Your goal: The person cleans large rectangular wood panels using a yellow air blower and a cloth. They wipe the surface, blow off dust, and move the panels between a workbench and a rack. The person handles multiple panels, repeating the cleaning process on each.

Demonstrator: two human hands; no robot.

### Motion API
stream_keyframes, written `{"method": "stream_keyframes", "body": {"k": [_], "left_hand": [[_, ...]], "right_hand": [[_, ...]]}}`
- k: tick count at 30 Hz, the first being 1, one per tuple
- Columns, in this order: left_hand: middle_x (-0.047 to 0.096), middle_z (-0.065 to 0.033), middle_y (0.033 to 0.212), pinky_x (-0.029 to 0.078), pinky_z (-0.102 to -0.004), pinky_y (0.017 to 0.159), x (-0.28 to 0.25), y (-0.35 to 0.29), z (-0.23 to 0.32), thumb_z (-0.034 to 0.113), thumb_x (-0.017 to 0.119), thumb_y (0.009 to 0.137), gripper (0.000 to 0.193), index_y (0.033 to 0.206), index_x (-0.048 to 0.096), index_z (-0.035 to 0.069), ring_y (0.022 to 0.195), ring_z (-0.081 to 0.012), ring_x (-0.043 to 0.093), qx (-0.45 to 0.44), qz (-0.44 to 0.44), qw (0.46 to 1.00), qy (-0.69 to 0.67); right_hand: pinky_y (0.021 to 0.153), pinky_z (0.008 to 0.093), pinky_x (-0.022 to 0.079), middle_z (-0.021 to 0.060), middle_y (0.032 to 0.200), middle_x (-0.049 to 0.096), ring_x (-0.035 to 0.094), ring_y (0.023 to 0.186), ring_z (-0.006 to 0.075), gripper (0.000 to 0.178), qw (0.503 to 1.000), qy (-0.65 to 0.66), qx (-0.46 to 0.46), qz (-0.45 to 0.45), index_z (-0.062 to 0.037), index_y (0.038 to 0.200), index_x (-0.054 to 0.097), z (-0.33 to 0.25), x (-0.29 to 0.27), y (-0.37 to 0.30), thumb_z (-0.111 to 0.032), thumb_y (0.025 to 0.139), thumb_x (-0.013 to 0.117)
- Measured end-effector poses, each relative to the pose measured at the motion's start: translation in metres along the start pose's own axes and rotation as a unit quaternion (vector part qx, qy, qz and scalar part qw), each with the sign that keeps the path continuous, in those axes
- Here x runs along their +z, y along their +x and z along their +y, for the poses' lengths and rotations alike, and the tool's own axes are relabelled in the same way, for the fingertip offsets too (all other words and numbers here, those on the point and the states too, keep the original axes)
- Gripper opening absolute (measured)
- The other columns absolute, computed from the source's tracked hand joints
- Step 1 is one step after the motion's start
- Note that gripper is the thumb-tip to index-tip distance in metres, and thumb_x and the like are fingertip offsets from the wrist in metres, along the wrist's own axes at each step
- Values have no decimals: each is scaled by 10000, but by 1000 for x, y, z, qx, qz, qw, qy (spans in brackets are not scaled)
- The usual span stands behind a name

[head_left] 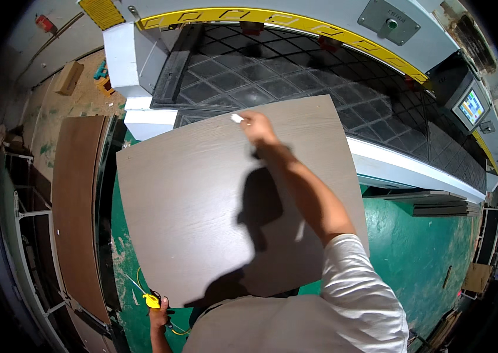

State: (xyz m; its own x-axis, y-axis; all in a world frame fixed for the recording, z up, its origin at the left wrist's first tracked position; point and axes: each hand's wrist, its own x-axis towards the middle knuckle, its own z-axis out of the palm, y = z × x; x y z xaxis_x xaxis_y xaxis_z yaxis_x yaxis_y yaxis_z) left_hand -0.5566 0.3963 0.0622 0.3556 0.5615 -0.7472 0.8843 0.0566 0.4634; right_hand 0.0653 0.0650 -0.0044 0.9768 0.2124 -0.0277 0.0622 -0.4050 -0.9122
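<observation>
A large grey-brown wood-grain panel (190, 194) lies in front of me, its far edge against the machine's dark bed. My right arm reaches across it. My right hand (256, 128) is closed near the panel's far edge, pinching a small white piece (237, 118); whether it is cloth, paper or something harder cannot be made out. Low at the left, beside the panel's near left corner, my left hand (159, 315) grips a yellow air blow gun (152, 300) with a thin metal nozzle. A thin yellow hose trails from it. My shadow falls over the panel's middle.
Beyond the panel stretches the machine's dark diamond-patterned bed (249, 94), under a yellow guard strip (296, 29). A control screen (470, 108) is at the right. Brown boards (75, 206) are stacked at the left; grey panels (443, 206) lie low on the right above green floor (419, 247).
</observation>
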Motion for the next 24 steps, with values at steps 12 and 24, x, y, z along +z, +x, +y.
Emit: {"method": "stream_keyframes", "body": {"k": [12,24], "left_hand": [[522,-7,897,490,-319,695,-3,2,-6,369,739,963,444,1140,563,3,800,-141,516,27,-4,1000,-4],[563,-87,1319,408,-366,1085,13,5,4,219,804,898,623,1389,509,-26,1233,-207,521,92,50,989,-104]], "right_hand": [[852,473,543,192,988,715,687,944,376,208,886,-342,36,310,-40,963,756,83,-210,37,-210,871,679],[809,412,553,174,924,761,735,876,314,238,914,-306,85,253,-36,929,785,58,-128,36,-263,873,743]]}}
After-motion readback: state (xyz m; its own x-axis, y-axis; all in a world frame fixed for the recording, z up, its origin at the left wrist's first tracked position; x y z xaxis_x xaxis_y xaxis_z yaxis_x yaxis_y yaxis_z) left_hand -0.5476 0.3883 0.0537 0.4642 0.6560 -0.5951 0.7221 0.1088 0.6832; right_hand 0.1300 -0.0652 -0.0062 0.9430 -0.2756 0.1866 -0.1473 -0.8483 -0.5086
